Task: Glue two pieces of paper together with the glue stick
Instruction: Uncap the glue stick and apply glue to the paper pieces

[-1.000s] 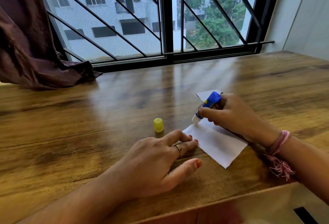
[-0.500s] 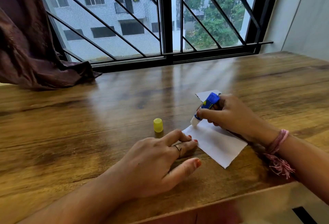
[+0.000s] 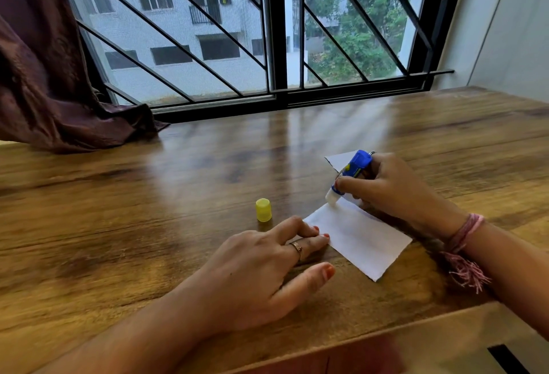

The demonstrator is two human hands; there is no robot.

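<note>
my right hand (image 3: 389, 189) grips the glue stick (image 3: 350, 174), fingers curled round its blue barrel, the white tip tilted down and touching the far left edge of the paper (image 3: 359, 237) on the wooden table (image 3: 148, 225). my left hand (image 3: 252, 272) lies flat just left of the paper, fingers straight, two fingertips (image 3: 322, 238) pressing its near left edge to pin it down. the yellow cap (image 3: 263, 210) stands upright just left of the paper, apart from both hands. a second sheet (image 3: 338, 159) shows beyond the paper, mostly hidden behind my right hand; whether the two sheets touch i cannot tell. a window (image 3: 267, 31) with black bars runs along the table's far edge, well beyond the paper, and a dark curtain (image 3: 44, 76) hangs far to the paper's left. the step in hand looks to be spreading glue on the first sheet, with the joining not yet done. the next move, as i judge it, calls for drawing the tip across the sheet with light, even pressure while the left fingertips hold it from sliding or creasing, then lifting the second sheet, squaring it over the glued face and pressing it flat.
</note>
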